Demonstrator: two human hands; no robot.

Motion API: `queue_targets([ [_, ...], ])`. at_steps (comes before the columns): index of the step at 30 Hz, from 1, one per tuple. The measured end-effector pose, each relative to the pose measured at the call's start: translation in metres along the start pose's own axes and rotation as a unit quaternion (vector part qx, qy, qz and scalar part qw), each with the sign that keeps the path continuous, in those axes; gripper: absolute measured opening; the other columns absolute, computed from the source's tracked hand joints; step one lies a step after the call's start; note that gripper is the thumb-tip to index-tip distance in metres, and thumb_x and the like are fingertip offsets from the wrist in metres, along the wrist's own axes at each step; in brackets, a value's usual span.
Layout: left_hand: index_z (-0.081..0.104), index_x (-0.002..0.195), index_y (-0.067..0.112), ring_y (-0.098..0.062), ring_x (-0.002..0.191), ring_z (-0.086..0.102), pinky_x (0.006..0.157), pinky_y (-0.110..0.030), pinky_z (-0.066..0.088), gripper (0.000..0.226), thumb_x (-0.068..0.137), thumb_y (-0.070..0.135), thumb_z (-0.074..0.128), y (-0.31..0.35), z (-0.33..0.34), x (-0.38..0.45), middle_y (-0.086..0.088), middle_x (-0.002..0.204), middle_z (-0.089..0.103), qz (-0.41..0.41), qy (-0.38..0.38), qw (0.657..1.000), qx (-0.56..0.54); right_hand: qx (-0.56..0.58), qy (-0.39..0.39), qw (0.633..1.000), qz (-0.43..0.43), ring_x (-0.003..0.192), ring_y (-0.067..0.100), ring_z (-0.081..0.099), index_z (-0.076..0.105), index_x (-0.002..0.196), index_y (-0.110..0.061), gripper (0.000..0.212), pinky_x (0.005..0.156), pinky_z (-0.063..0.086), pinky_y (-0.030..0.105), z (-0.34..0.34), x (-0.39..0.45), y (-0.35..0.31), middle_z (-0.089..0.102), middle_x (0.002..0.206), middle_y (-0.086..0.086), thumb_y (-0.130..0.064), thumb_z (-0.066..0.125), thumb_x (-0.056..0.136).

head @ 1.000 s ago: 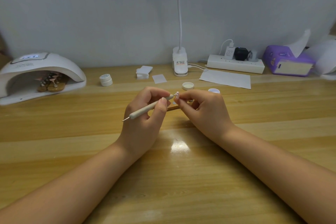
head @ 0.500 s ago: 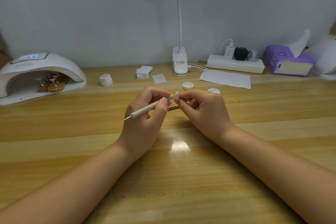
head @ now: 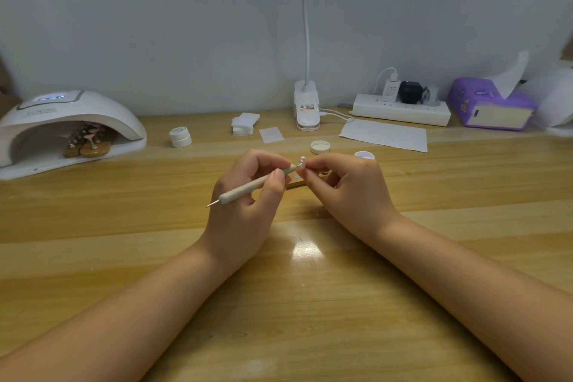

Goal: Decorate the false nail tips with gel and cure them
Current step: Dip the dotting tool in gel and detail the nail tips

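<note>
My left hand (head: 245,205) grips a pale dotting pen (head: 248,187), its far tip touching a small pink false nail tip (head: 302,161). My right hand (head: 347,192) pinches that nail tip's holder, a wooden stick (head: 296,185) that shows between the hands. An open gel pot (head: 364,155) sits just behind my right hand, its lid (head: 320,147) beside it. A white curing lamp (head: 66,130) stands at far left with several nail tips on stands (head: 88,141) inside.
A closed white jar (head: 180,137), a stack of wipes (head: 245,123), a paper square (head: 271,135), a clip lamp base (head: 307,108), a paper sheet (head: 384,134), a power strip (head: 401,112) and a purple tissue pack (head: 491,107) line the back of the wooden table (head: 310,288).
</note>
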State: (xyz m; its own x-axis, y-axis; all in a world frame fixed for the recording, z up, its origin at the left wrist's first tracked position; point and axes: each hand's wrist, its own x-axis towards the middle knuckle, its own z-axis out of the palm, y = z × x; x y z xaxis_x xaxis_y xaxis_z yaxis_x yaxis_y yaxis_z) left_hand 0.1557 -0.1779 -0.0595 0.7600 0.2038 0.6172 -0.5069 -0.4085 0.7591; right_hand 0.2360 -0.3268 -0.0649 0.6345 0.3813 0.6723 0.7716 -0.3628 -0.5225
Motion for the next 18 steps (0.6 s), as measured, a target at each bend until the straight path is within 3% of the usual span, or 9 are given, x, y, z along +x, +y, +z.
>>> queue_targets([
  [11, 0.061, 0.1, 0.027, -0.012, 0.086, 0.068, 0.074, -0.028, 0.056, 0.012, 0.092, 0.023, 0.053, -0.002, 0.0, 0.002, 0.007, 0.09, 0.07, -0.002, 0.038, 0.999, 0.009, 0.01, 0.007, 1.0, 0.008, 0.059, 0.012, 0.058, 0.076, 0.094, -0.016, 0.01, 0.062, 0.052, 0.041, 0.0, 0.0, 0.0, 0.073, 0.081, -0.007, -0.02, 0.068, 0.089],
  [15, 0.059, 0.114, 0.022, -0.006, 0.085, 0.069, 0.072, -0.017, 0.053, 0.018, 0.097, 0.02, 0.054, -0.007, -0.002, 0.006, 0.007, 0.093, 0.072, -0.022, 0.069, 0.997, 0.004, 0.014, 0.022, 1.0, -0.002, 0.058, 0.018, 0.061, 0.076, 0.095, -0.014, 0.011, 0.06, 0.052, 0.043, -0.001, 0.0, -0.001, 0.073, 0.08, -0.003, -0.019, 0.068, 0.089],
  [18, 0.06, 0.113, 0.031, -0.006, 0.082, 0.068, 0.077, -0.023, 0.054, 0.019, 0.099, 0.019, 0.054, -0.012, -0.003, 0.01, 0.009, 0.096, 0.072, -0.072, 0.066, 0.995, 0.01, 0.016, 0.029, 0.999, -0.012, 0.058, 0.018, 0.062, 0.076, 0.096, -0.014, 0.011, 0.058, 0.052, 0.042, -0.001, 0.0, -0.002, 0.074, 0.081, -0.003, -0.017, 0.069, 0.089],
])
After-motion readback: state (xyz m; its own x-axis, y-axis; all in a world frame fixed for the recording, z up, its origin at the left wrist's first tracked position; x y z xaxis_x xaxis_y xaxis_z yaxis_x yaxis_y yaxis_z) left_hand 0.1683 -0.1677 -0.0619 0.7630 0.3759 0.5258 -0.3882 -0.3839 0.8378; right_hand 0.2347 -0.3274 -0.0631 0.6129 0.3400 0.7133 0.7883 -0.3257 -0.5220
